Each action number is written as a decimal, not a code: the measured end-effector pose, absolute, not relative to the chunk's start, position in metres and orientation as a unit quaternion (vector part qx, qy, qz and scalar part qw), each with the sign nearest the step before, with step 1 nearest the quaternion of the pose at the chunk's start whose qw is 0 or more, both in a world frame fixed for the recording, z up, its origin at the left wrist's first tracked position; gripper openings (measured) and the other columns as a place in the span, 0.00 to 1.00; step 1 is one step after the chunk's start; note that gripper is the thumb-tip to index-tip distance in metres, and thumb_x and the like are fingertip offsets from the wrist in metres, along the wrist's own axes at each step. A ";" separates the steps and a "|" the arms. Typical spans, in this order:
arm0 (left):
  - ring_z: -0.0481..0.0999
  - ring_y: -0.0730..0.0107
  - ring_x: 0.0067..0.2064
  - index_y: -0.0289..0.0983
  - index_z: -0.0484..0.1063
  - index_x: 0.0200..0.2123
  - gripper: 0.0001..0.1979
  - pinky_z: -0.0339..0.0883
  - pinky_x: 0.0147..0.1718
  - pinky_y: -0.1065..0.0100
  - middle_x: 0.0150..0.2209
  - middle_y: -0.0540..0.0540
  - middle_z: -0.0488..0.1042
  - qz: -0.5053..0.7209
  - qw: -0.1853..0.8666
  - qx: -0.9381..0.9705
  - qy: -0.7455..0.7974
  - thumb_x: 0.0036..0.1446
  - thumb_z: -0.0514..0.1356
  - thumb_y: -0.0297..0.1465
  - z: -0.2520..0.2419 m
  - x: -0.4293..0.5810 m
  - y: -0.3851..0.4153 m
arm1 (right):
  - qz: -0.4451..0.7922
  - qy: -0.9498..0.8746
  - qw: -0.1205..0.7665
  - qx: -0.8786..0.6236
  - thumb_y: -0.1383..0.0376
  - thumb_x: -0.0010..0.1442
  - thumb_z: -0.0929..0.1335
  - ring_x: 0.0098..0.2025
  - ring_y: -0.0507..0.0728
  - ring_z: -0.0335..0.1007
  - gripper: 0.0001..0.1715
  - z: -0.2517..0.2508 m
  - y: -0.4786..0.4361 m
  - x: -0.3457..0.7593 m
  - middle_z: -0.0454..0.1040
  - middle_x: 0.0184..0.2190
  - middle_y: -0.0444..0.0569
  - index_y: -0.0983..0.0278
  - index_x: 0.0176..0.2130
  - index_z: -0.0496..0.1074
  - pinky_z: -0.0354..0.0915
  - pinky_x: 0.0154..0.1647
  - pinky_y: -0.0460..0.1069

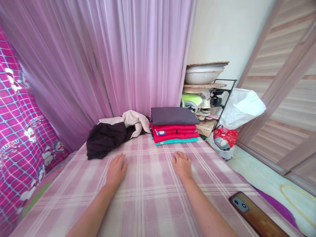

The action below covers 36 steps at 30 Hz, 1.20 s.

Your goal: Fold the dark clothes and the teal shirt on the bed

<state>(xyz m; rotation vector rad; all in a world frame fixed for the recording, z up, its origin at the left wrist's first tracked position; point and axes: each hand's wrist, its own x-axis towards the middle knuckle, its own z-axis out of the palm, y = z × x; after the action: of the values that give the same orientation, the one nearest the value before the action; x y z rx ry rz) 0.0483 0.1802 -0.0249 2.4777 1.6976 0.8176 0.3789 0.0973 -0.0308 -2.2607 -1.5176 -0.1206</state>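
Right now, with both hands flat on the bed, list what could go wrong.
1. The phone lies at the right edge of the sheet; a tug on the sheet or an elbow nudge could drop it to the floor.
2. The folded stack sits at the far corner; a push from the right hand may tip it toward the rack.

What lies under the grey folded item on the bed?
Under the grey folded item sit red folded clothes, then a teal piece on the checked sheet. Their inner layers are covered, so their kind stays unknown.
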 end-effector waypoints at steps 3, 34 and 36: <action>0.57 0.47 0.68 0.35 0.63 0.62 0.28 0.49 0.65 0.46 0.67 0.33 0.60 0.278 -0.073 0.750 0.596 0.59 0.54 0.36 -0.008 0.027 0.195 | -0.050 -0.546 0.200 -0.812 0.67 0.64 0.62 0.59 0.59 0.64 0.19 -0.031 0.098 0.379 0.72 0.57 0.54 0.62 0.51 0.75 0.52 0.58 0.55; 0.80 0.60 0.37 0.44 0.74 0.41 0.16 0.55 0.62 0.54 0.31 0.46 0.81 0.133 -0.092 0.821 0.547 0.62 0.49 0.39 0.039 -0.051 0.136 | -0.046 -0.567 0.202 -0.798 0.69 0.62 0.62 0.55 0.59 0.68 0.20 -0.028 0.076 0.359 0.75 0.54 0.55 0.66 0.49 0.76 0.57 0.58 0.52; 0.79 0.64 0.34 0.43 0.74 0.40 0.15 0.57 0.61 0.54 0.30 0.48 0.80 0.145 -0.086 0.852 0.496 0.64 0.49 0.39 0.041 -0.029 0.109 | -0.030 -0.584 0.214 -0.782 0.69 0.61 0.62 0.57 0.60 0.68 0.20 -0.032 0.064 0.345 0.74 0.55 0.56 0.66 0.49 0.77 0.58 0.59 0.53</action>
<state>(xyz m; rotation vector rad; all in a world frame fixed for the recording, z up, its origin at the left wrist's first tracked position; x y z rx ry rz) -0.0288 0.1094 0.0415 2.8328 1.6508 0.4837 0.3449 0.0641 -0.0315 -2.1706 -1.6202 -0.0823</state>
